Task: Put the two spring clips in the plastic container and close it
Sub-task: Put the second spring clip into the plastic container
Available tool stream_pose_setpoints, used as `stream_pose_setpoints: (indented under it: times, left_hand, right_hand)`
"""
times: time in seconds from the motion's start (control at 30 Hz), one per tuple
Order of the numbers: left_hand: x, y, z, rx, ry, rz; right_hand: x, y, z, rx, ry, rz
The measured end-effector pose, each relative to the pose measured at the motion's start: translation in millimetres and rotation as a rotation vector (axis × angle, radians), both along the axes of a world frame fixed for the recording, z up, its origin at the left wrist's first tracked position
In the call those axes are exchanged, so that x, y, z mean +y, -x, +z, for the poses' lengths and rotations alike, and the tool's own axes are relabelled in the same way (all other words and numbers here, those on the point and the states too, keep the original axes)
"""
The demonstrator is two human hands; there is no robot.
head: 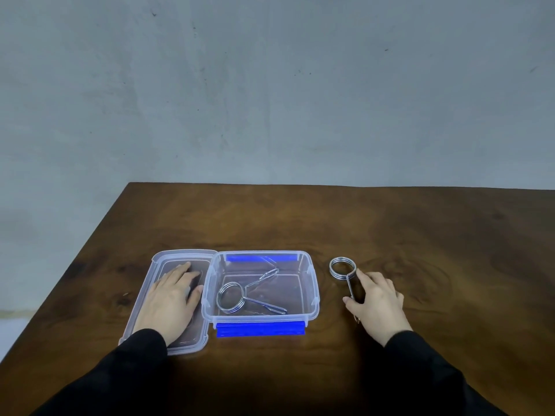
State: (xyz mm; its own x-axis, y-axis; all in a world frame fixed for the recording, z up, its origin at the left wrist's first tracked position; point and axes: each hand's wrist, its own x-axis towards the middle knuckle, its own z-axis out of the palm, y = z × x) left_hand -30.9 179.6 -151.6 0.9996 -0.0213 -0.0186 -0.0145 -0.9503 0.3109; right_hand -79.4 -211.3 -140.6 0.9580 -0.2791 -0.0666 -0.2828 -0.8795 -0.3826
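1. Right hand (377, 298): thumb and fingers pinch the handles of the second clip (345, 276), which lies on the table (420, 235).
2. Clip's long axis runs away from the person, ring at the far end.
3. Container (312, 283) sits to the left of it, first clip (240, 295) inside.
4. Left hand (174, 298) rests flat, fingers spread, on the lid (144, 304).

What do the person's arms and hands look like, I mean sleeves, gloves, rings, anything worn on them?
Both arms are covered by long black sleeves, the left sleeve and the right sleeve, plain with no visible markings and ending at the wrists. The left hand and the right hand are bare: no gloves, and no rings, watch or bracelet can be seen from this head view.
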Motion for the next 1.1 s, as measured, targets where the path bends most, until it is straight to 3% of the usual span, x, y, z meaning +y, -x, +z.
stream_pose_setpoints:
  times: [0.17, 0.3, 0.43, 0.53, 0.87, 1.1]
  left_hand:
    - [3, 1, -2, -0.01, 0.021, -0.01]
    - [4, 0, -2, -0.025, 0.025, -0.019]
    - [6, 0, -3, -0.037, 0.029, -0.032]
    - [6, 1, -4, -0.054, 0.039, -0.04]
    - [9, -1, -6, -0.092, 0.059, -0.053]
    - [11, -2, -9, -0.084, 0.061, -0.056]
  right_hand:
    - [-5, -19, 27, -0.129, -0.094, 0.051]
    - [21, -36, 83, -0.205, -0.241, 0.347]
    - [81, -49, 109, -0.119, -0.064, 0.785]
    - [117, -59, 91, -0.113, 0.13, 0.96]
    - [145, -66, 52, 0.022, 0.236, 1.043]
    - [147, -64, 50, 0.097, 0.197, 1.003]
